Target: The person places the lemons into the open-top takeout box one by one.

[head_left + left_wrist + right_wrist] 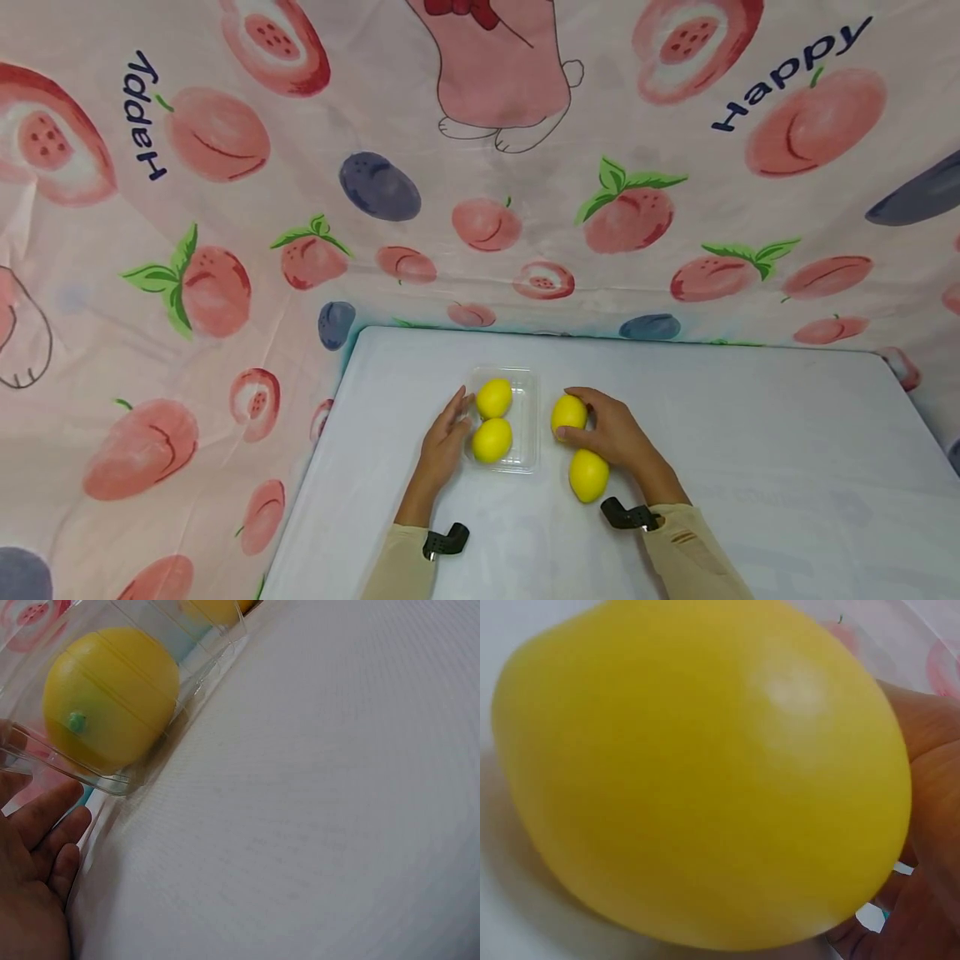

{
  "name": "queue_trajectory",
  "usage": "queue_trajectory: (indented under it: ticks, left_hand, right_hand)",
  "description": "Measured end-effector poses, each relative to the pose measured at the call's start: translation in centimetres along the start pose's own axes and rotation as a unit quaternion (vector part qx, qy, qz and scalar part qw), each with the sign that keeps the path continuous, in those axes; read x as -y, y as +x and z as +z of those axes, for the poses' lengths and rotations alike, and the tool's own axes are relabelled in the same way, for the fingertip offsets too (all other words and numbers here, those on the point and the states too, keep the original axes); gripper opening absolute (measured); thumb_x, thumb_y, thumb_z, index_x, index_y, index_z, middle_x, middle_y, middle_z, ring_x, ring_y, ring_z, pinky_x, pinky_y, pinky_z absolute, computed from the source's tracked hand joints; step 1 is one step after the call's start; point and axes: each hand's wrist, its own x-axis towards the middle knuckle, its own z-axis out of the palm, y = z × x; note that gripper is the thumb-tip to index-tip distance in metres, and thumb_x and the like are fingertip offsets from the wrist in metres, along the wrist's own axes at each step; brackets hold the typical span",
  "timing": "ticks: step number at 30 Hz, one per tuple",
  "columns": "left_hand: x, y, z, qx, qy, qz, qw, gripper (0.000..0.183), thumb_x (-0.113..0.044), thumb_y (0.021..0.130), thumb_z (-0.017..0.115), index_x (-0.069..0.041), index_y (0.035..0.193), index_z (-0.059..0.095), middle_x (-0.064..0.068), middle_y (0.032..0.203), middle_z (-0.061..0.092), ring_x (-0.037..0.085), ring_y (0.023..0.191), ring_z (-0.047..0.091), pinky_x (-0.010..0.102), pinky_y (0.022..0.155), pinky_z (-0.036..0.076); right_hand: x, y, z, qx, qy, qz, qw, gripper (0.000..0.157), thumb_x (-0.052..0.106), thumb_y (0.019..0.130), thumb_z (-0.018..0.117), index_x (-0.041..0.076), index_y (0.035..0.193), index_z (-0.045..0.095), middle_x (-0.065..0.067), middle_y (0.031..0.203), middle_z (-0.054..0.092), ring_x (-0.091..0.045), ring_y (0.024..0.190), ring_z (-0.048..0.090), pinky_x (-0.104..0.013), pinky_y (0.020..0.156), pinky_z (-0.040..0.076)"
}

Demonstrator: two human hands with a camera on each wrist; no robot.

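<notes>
head view, clock centered on the clear plastic tray [527,425], which is sitting on the white table [787,467]. upper lemon [494,398] is lying inside toward 11 o'clock, lower lemon [492,441] inside toward 7, the two touching or nearly; tray's 3 o'clock side is showing bare.

r hand [613,429] is gripping the held lemon [567,412] outside the tray at 3 o'clock, thumb on near side, fingers curling round far side; can't tell if this lemon is touching the table. loose lemon [588,477] is sitting at abt 4 o'clock, just below r hand, no fingers closing on it.

l hand [441,446] is resting at 9 o'clock by the tray wall, fingers loosely spread, not curling round anything; l wrist view is showing fingertips right at the clear wall, prob touching. r wrist view is mostly filling w/ one lemon up close, can't tell which.

progress: looks abt half by count, 2 of 4 visible lemons sitting in tray; remaining outside = held one + loose one. fruit-print cloth [525,179] is hanging behind at 12 o'clock.
</notes>
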Motion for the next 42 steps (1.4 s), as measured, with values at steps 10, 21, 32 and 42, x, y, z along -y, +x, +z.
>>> queue_trajectory:
  ticks: [10,21,32,42]
  left_hand:
    - [-0.2,0.3,0.3,-0.005,-0.003,-0.005,1.0,0.053,-0.028,0.106,0.048,-0.04,0.157,0.036,-0.008,0.156,0.05,0.025,0.148,0.043,0.057,0.124,0.028]
    - [-0.5,0.3,0.5,-0.009,-0.001,-0.01,0.9999,0.054,-0.025,0.106,0.048,-0.037,0.158,0.037,-0.007,0.156,0.051,0.025,0.148,0.043,0.055,0.124,0.028]
    - [-0.6,0.3,0.4,-0.007,-0.001,-0.005,1.0,0.053,-0.027,0.106,0.047,-0.037,0.158,0.036,-0.007,0.156,0.05,0.025,0.148,0.043,0.057,0.124,0.029]
    - [-0.5,0.4,0.4,-0.008,0.005,-0.004,0.9999,0.054,-0.027,0.106,0.047,-0.037,0.158,0.036,-0.008,0.155,0.051,0.025,0.148,0.043,0.057,0.123,0.029]
  right_hand:
    - [0.0,0.5,-0.5,-0.002,0.0,0.026,1.0,0.081,0.055,0.081,0.081,0.018,0.147,0.052,-0.011,0.137,0.064,-0.03,0.119,0.058,-0.055,0.108,0.048]
    - [0.1,0.6,-0.6,-0.012,-0.003,0.035,0.999,0.074,0.056,0.076,0.085,0.023,0.137,0.059,-0.005,0.115,0.068,-0.024,0.1,0.057,-0.044,0.09,0.052]
    - [1.1,0.4,-0.8,-0.061,0.011,0.036,0.997,0.082,0.056,0.077,0.084,0.023,0.144,0.051,-0.011,0.129,0.066,-0.028,0.109,0.058,-0.047,0.096,0.052]
    - [3.1,0.5,-1.0,-0.098,0.061,0.026,0.993,0.087,0.053,0.074,0.088,0.012,0.142,0.054,-0.009,0.132,0.064,-0.029,0.118,0.056,-0.051,0.103,0.05]
